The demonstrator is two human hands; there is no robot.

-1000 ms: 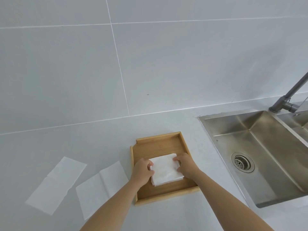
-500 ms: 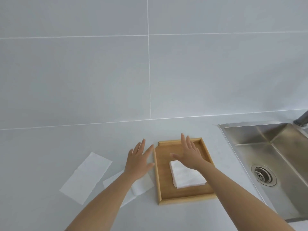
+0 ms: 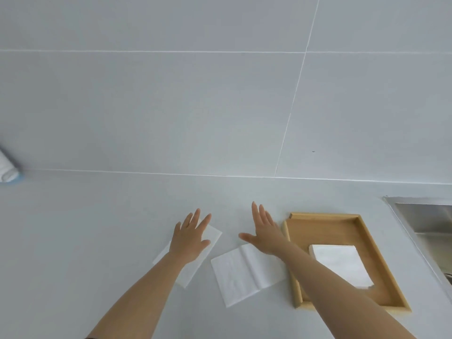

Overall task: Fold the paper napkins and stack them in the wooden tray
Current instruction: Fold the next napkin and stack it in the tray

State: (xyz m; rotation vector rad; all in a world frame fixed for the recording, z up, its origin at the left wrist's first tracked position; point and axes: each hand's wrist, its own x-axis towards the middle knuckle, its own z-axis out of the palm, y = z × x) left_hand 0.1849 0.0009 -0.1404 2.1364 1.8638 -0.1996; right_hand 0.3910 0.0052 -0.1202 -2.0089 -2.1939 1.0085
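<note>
Both grips spread flat: the left hand (image 3: 190, 237) over, perhaps touching, one unfolded white paper napkin (image 3: 195, 260), the right hand (image 3: 265, 234) just beyond another creased white napkin (image 3: 247, 274).

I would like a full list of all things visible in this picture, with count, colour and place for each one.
wooden tray: 1, light brown, on the counter at the right
folded napkins: 1 stack, white, inside the tray, at its near side
unfolded napkins: 2, white, flat on the counter left of the tray; one between the arms, one partly under the left hand
sink: 1, steel, far right edge, only partly in view
white roll-like object: 1, white with some blue, far left edge; what it is I cannot tell
counter: 1, pale grey
wall tiles: pale grey, behind
left hand: 1, open, over the left napkin
right hand: 1, open, beside the tray
</note>
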